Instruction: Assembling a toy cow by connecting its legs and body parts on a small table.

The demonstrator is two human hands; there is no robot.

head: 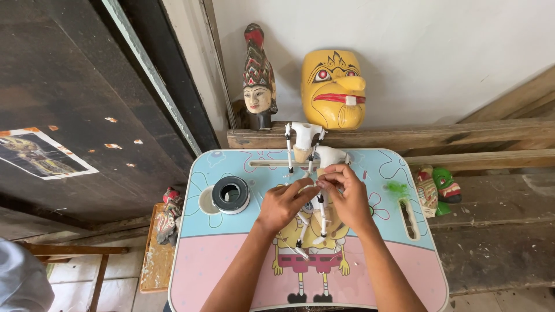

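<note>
Over a small cartoon-printed table (231,254), my left hand (283,202) and my right hand (346,196) meet on a white unpainted puppet body (330,157) with thin jointed arms and sticks hanging below. Both hands pinch at its upper arm joint, fingertips touching around a thin thread or stick. A second white puppet body (305,138) stands upright just behind it at the table's far edge.
A round black-and-white tin (230,194) and its lid sit on the table's left. A yellow carved mask (334,88) and a painted puppet head (258,81) lean on the wall. Small painted masks (436,188) lie on the wooden bench at right, another painted figure (169,215) at left.
</note>
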